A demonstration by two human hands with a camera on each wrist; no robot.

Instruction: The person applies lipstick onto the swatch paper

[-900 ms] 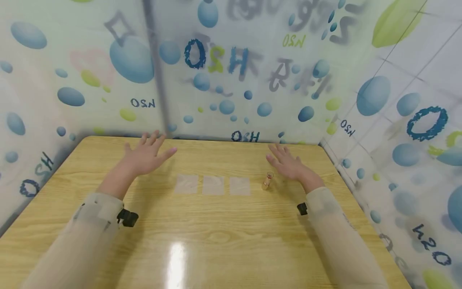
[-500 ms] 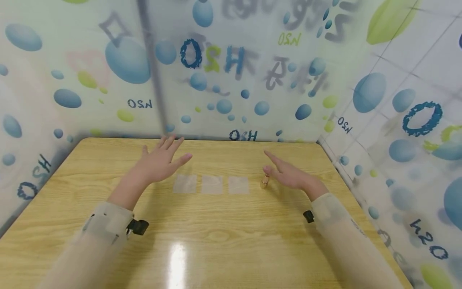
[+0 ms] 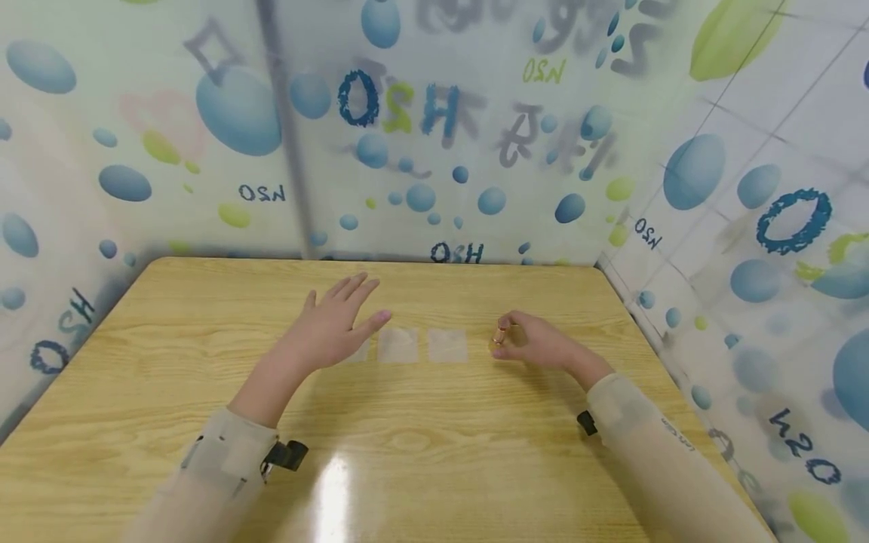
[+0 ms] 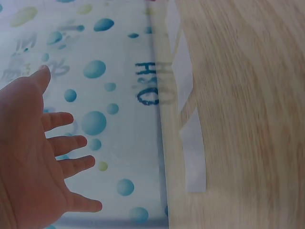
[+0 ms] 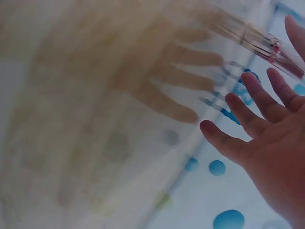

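A small clear tube (image 3: 500, 334) with pinkish-red parts stands on the table, to the right of three thin whitish squares. My right hand (image 3: 543, 343) is around it, thumb and fingers on either side. In the right wrist view, the tube (image 5: 287, 61) shows between the spread thumb and fingertips, with a gap at the fingers. My left hand (image 3: 333, 328) hovers palm down with fingers extended and holds nothing. It partly hides the leftmost square (image 3: 360, 353); the middle square (image 3: 397, 347) and right square (image 3: 447, 346) lie in full view.
The glossy wooden table (image 3: 407, 452) reflects light and the hands. Printed walls with blue and green drops (image 3: 421, 197) rise close behind its far edge and along both sides. Dark wrist cameras (image 3: 288, 455) sit at the sleeves.
My right hand has come down and closer to the tube, its thumb and fingers now curving around it. My left hand has moved right and nearer, over the leftmost square.
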